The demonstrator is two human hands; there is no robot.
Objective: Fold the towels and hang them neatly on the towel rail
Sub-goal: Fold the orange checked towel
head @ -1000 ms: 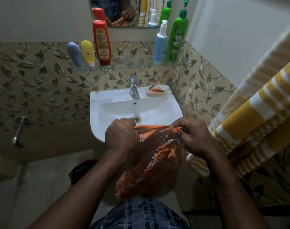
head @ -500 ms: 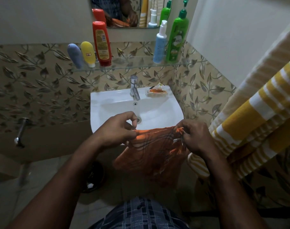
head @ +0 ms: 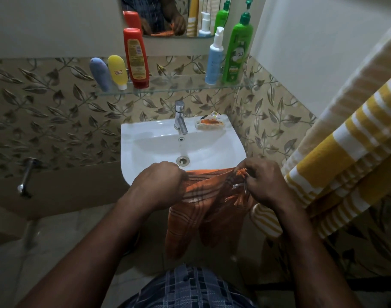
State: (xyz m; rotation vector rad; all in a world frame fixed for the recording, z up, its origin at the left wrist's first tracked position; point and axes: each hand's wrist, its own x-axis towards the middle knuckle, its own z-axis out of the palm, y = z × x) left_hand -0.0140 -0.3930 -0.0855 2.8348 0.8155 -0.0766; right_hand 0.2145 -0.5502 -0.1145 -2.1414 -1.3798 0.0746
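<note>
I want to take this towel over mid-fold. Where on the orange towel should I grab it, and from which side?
Grip the top edge of the orange towel, on the stretch between the left hand and right hand, coming from above. That edge is held nearly level in front of the sink, while the rest hangs in loose folds below.

It's a small, dim bathroom. Leaf-patterned tiles (head: pixel 56 121) cover the lower wall, with plain pale wall (head: pixel 312 52) above them. A white sink (head: pixel 132 152) is fixed there, with a chrome tap (head: pixel 180 117) at its back and a soap dish (head: pixel 210 124) just beside it. Above, a glass shelf (head: pixel 179 86) carries a red bottle (head: pixel 135 58) and a green bottle (head: pixel 235 52), among others, under a mirror (head: pixel 159 14). The grey floor (head: pixel 34 263) lies below.
</note>
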